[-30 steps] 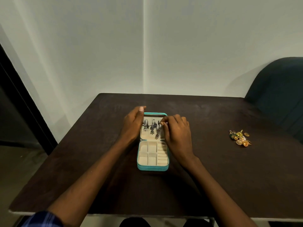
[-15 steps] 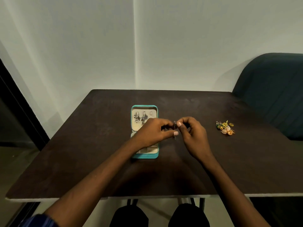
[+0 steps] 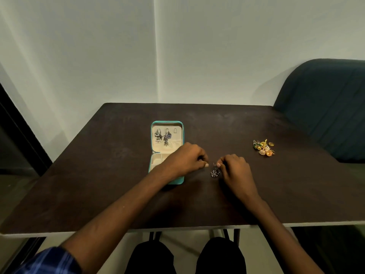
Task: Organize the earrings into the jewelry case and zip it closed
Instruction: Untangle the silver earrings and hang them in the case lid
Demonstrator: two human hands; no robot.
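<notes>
Silver earring [image 3: 214, 172] now off the case [image 3: 182, 133] lid, pinched by right hand [image 3: 236, 171]; left hand [image 3: 188, 160] curled, contents unclear; re-hang needed.

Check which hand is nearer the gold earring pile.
Right. The right hand pinches a silver earring, with bare table short of the gold earring pile; the left hand sits farther away, over the jewelry case.

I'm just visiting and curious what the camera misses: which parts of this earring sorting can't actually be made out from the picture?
- Head view: the left hand covers much of the jewelry case tray.
- The silver earring at the right hand is too small to show its clasp.
- Whether the left hand pinches anything: hidden by its curled fingers.
- The gold earrings lie heaped, too small to count.
- The zipper cannot be made out.
</notes>
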